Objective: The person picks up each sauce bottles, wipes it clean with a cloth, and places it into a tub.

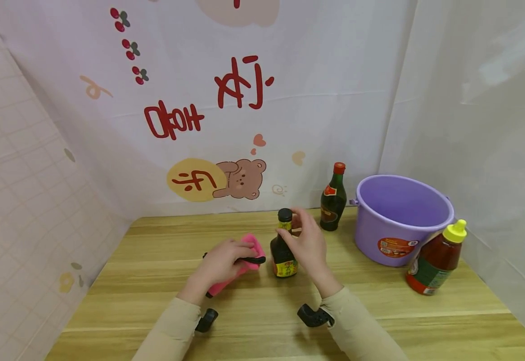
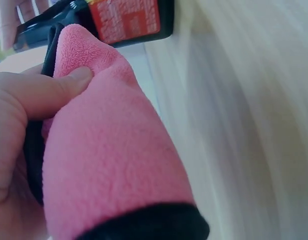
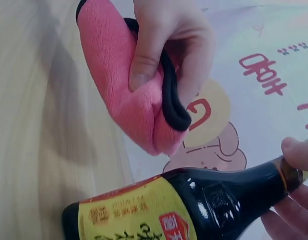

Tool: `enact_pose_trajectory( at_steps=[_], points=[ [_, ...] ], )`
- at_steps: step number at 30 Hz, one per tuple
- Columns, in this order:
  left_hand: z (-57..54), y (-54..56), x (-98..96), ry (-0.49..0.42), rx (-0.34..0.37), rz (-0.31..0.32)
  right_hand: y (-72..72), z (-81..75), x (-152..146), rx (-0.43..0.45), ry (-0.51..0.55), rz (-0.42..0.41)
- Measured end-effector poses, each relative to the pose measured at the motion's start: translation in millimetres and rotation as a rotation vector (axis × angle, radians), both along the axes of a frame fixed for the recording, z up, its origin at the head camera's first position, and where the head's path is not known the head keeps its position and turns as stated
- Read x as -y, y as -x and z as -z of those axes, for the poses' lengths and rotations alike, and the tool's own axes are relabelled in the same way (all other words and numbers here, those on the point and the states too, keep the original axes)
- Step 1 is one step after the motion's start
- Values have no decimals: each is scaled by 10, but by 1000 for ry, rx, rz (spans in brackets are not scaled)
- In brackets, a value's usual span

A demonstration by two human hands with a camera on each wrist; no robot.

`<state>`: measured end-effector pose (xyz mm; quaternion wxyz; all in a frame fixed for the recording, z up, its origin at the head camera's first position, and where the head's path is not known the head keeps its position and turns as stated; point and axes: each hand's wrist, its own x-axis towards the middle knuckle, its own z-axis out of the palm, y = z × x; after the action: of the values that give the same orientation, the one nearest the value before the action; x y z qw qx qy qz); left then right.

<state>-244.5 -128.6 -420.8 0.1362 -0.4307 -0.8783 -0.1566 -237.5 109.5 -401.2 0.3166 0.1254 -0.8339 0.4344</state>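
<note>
My left hand (image 1: 223, 259) grips a folded pink cloth (image 2: 114, 145) with black edging, thumb pressed into its fold. Just right of the cloth stands a dark sauce bottle (image 1: 283, 253) with a black cap and yellow label. The fingers and thumb of my right hand (image 1: 307, 241) pinch this bottle around its neck, just below the cap. In the right wrist view the bunched end of the cloth is close to the bottle's side, and the yellow label (image 3: 139, 212) faces that camera. A red label (image 2: 126, 20) shows on the bottle in the left wrist view.
A green bottle with a red cap (image 1: 333, 200) stands at the back of the wooden table (image 1: 154, 296). To its right is a purple bucket (image 1: 366, 235), with a yellow-capped red sauce bottle (image 1: 436, 260) beside it. A printed white curtain (image 1: 334, 115) hangs behind.
</note>
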Motion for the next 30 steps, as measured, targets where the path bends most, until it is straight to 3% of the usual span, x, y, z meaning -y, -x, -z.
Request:
enact_pose_trajectory(
  at_steps=[5,11,22,30],
  points=[
    [-69,4,37,-41,-1,-12,55,8,-67,30,59,-103],
    [-187,29,50,-112,-24,-16,121,9,-159,64,47,-215],
    [-520,79,-40,-346,-158,124,281,10,-284,146,58,-483],
    [-603,99,-207,-339,-184,147,328,24,-296,142,54,-543]
  ],
)
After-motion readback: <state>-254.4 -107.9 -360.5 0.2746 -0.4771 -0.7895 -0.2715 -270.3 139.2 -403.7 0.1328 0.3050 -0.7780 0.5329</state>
